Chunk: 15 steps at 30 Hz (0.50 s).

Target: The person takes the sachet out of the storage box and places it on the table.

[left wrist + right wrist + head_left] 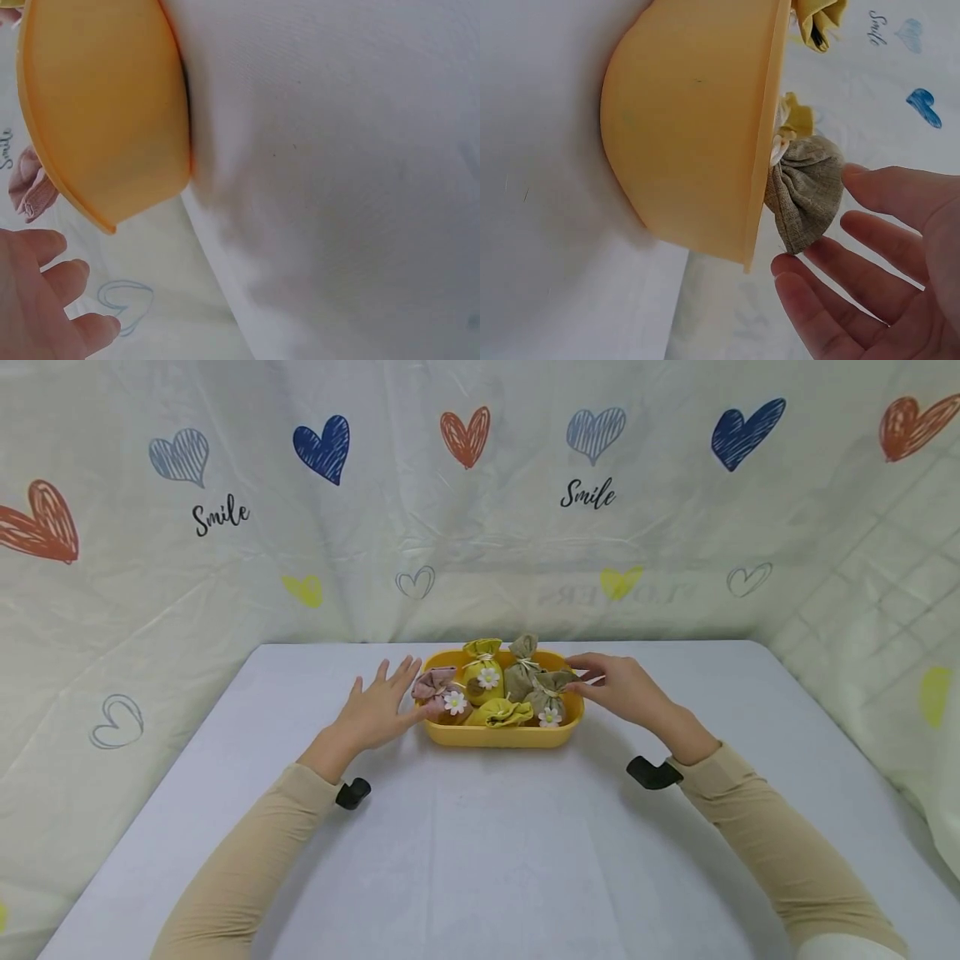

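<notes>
A yellow plastic tub stands at the table's far side, filled with several small tied cloth pouches. Inside are a pink pouch, an upright yellow pouch, a lying yellow pouch and two grey-green pouches, one behind and one at the right end. My left hand is spread at the tub's left end, thumb close to the rim. At the other end my right hand has its thumb and fingers, loosely bent, around the gathered top of the grey-green pouch, with no firm pinch visible.
White cloth covers the table. Behind it hangs a pale curtain printed with hearts and "Smile". White daisy flowers decorate some pouches. A black wrist device sits below the right cuff, another below the left.
</notes>
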Each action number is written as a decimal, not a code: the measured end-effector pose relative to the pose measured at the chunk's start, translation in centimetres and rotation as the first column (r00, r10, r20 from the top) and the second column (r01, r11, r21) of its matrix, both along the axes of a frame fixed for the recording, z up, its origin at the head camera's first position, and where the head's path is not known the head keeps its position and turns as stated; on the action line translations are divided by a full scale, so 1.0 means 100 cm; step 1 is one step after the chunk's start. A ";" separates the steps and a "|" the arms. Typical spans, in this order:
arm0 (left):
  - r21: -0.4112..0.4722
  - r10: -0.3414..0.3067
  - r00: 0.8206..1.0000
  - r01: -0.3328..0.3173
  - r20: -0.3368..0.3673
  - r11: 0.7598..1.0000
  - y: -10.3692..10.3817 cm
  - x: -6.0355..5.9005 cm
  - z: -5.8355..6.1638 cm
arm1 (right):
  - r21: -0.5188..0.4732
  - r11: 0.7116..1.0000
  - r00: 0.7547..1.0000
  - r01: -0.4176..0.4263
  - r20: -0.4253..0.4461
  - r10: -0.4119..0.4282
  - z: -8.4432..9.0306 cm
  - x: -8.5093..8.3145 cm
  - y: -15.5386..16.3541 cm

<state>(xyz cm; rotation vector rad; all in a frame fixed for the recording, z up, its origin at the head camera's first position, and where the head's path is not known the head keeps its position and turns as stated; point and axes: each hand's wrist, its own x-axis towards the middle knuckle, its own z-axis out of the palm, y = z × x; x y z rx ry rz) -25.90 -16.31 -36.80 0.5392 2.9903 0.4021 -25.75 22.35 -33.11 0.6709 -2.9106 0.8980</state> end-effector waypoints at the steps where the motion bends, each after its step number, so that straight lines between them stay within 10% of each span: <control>1: -0.002 -0.005 1.000 0.005 0.002 1.000 0.000 0.000 0.000 | -0.007 1.000 1.000 -0.002 0.006 0.002 -0.001 -0.001 0.000; 15: 0.011 -0.013 0.999 0.013 0.045 1.000 -0.001 0.002 -0.001 | -0.042 0.999 0.995 -0.003 0.095 0.007 0.003 -0.009 0.002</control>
